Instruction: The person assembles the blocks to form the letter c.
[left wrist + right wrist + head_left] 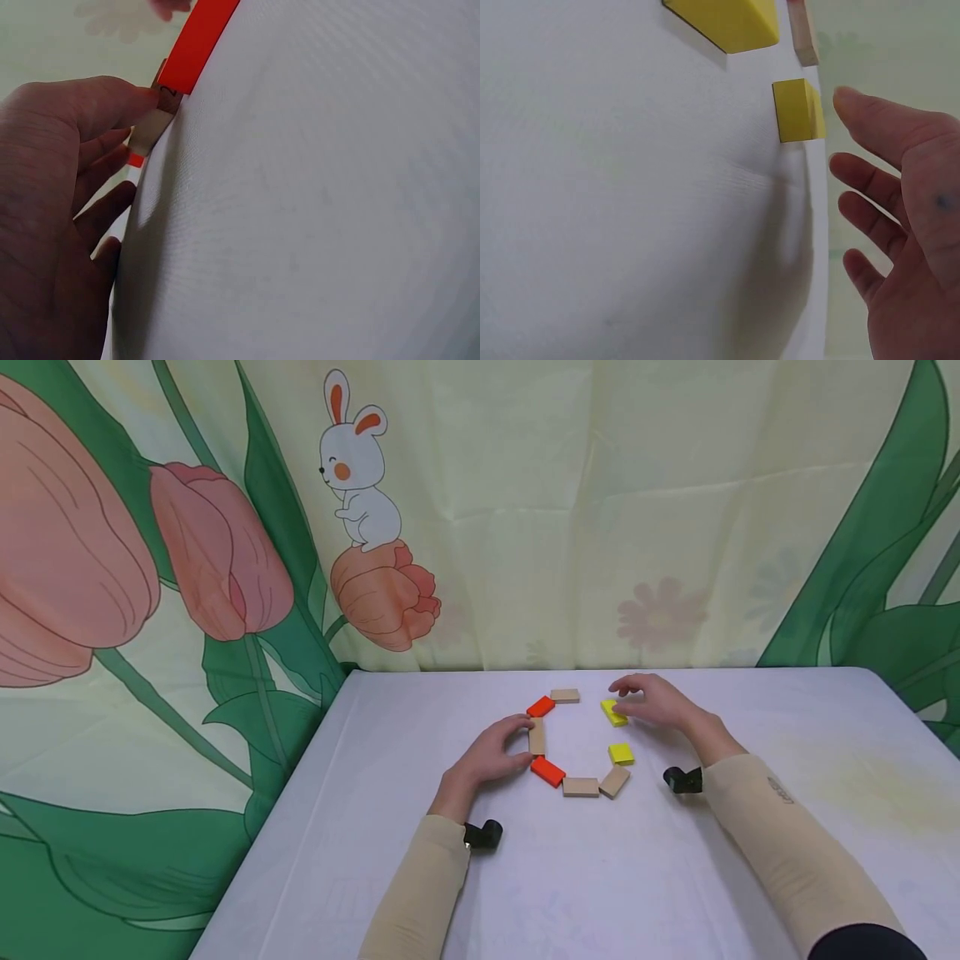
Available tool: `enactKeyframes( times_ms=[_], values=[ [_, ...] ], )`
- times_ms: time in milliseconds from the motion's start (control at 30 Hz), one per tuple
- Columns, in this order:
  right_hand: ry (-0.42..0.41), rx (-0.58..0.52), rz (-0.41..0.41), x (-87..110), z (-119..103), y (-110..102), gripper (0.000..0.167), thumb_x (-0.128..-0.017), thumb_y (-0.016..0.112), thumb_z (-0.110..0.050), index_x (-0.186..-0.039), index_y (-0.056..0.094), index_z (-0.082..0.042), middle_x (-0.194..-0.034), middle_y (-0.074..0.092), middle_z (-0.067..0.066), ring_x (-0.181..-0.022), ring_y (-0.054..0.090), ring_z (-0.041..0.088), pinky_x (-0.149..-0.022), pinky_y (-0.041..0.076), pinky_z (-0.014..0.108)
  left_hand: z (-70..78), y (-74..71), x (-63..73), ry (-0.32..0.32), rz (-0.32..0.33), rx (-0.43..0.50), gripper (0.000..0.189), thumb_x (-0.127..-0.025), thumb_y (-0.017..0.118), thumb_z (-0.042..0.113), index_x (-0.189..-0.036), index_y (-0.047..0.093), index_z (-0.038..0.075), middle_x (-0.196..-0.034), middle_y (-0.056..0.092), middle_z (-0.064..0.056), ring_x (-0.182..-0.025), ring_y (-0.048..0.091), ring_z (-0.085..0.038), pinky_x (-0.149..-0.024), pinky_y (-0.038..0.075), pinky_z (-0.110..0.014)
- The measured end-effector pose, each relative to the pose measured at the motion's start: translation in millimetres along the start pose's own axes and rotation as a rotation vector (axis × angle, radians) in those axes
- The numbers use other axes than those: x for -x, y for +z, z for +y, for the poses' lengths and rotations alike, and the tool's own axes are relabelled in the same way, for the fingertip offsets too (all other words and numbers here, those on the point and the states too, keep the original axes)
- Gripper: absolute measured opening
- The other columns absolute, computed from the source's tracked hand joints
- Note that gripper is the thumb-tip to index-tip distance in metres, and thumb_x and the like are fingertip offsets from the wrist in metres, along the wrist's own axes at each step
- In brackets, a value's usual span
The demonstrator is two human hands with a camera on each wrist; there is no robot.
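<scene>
My left hand (491, 753) is at the left side of a ring of small blocks on the white tablecloth. Its thumb and forefinger span a plain wooden block (537, 737) end to end; in the left wrist view the thumb touches one end of this block (152, 129). A red block (548, 771) lies by the thumb, another red block (541, 707) by the forefinger. Over at the right, my right hand (654, 700) hovers beside the far yellow block (612, 713). The right wrist view shows its fingers loosely bent, apart from that yellow block (795, 111).
A nearer yellow block (621, 754) lies on the ring's right side. Plain wooden blocks lie at the front (581, 787), the front right (615, 782) and the back (565, 696). Behind the table (360, 827) hangs a printed curtain (517, 527).
</scene>
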State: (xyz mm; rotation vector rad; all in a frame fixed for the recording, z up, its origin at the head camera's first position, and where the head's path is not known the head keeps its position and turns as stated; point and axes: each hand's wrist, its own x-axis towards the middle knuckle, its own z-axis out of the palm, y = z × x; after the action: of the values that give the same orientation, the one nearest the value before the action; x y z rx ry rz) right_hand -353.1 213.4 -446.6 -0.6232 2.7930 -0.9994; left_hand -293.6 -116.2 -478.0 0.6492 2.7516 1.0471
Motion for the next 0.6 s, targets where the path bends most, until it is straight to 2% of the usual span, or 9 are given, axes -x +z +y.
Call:
enactKeyframes(
  times_ms=[233, 600],
  values=[
    [0.012, 0.014, -0.006, 2.2, 1.5, 5.9, 0.041, -0.092, 0.074, -0.016, -0.128, 0.063, 0.001, -0.114, 0.063, 0.016, -0.107, 0.053, 0.036, -0.095, 0.045, 0.054, 0.6, -1.5, 0.3, 0.009, -0.010, -0.001, 0.048, -0.093, 0.068, 0.020, -0.139, 0.058, 0.013, -0.152, 0.048, -0.002, -0.142, 0.039, -0.021, -0.117, 0.031, -0.038],
    [0.018, 0.023, -0.012, 6.8, 1.7, 11.4, 0.042, -0.090, 0.076, -0.016, -0.127, 0.065, 0.000, -0.118, 0.064, 0.017, -0.112, 0.053, 0.037, -0.102, 0.042, 0.058, 0.0, -1.6, 0.4, 0.014, -0.006, 0.007, 0.048, -0.092, 0.068, 0.019, -0.139, 0.058, 0.013, -0.151, 0.048, -0.002, -0.142, 0.039, -0.021, -0.117, 0.031, -0.038]
  ],
)
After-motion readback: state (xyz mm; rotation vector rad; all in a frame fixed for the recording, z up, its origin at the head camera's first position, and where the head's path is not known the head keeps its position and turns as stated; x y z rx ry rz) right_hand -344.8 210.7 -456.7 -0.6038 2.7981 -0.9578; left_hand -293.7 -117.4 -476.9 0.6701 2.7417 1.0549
